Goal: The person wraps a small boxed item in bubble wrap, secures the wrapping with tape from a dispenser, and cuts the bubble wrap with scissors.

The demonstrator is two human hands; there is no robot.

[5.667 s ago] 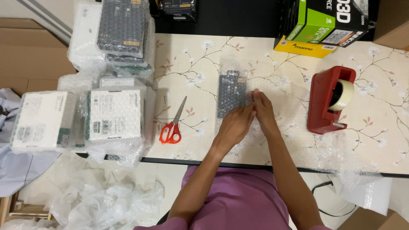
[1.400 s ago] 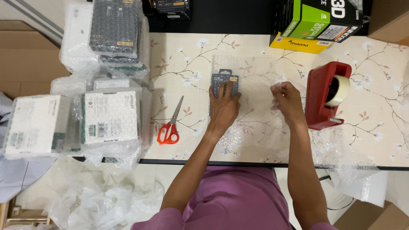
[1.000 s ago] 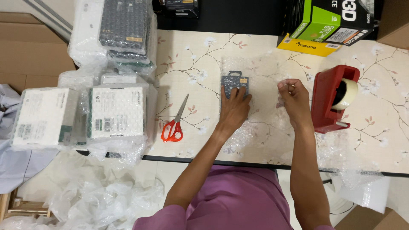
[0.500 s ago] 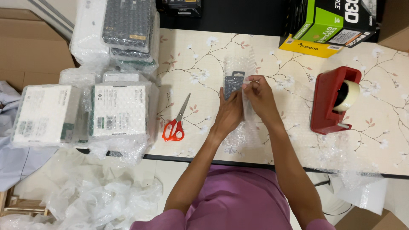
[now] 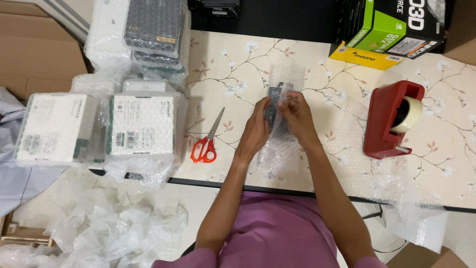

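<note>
We observed our left hand and right hand each closed in a grip on the dark packaged item, half-wrapped in bubble wrap. It was held over the middle of the surface, with red scissors nearer the front edge.

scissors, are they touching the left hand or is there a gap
Apart. The head view shows bare floral table between the orange-handled scissors and the left hand, which is at the bubble wrap with the right hand.
</note>
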